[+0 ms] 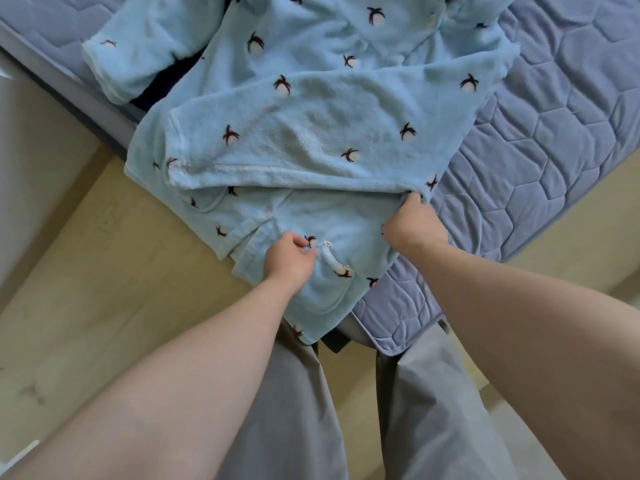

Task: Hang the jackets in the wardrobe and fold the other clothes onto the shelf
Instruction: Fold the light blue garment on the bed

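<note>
Light-blue fleece zip jacket with dark prints lies spread on blue quilted mattress, ahead of both hands. Left hand pinches fabric at end of white zipper. Right hand grips folded edge. Step is likely straightening the front. Next move calls for aligning zipper halves, then lifting for hanging.

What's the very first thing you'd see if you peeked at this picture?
A fluffy light-blue fleece jacket dotted with little dark-and-white prints fills the middle. It is spread over a blue quilted mattress and droops off its corner. At the jacket's lower end, the left hand pinches it right by the white zipper, and the right hand grips its edge on the right.
</note>
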